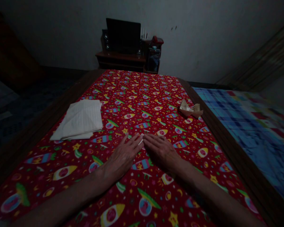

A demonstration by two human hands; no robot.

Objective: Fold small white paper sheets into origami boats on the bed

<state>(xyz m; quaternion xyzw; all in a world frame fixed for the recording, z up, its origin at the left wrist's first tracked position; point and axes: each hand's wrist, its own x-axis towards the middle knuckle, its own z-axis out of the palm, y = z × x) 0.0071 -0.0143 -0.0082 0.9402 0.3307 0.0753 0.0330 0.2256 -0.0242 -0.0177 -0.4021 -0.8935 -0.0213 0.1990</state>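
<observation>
My left hand [126, 153] and my right hand [162, 149] meet at the fingertips in the middle of the red patterned cloth [142, 108]. Between them shows a small white piece of paper [141, 139], mostly covered by the fingers. The left thumb and index finger pinch it, with the other left fingers stretched over the cloth. Fingers of the right hand lie close together, their tips pressed at the paper's right side; the right thumb is hidden. To the left lies a stack of folded pale paper sheets [82, 118]. A folded brown paper holder [191, 112] with white bits inside sits at the right.
Dark wooden edging [217, 135] borders the cloth-covered surface. Beyond its far end, a dark monitor [123, 35] and speakers stand on a wooden stand [120, 57], with a red telephone [157, 39] beside them. A blue checked mat [236, 119] lies to the right. The room is dim.
</observation>
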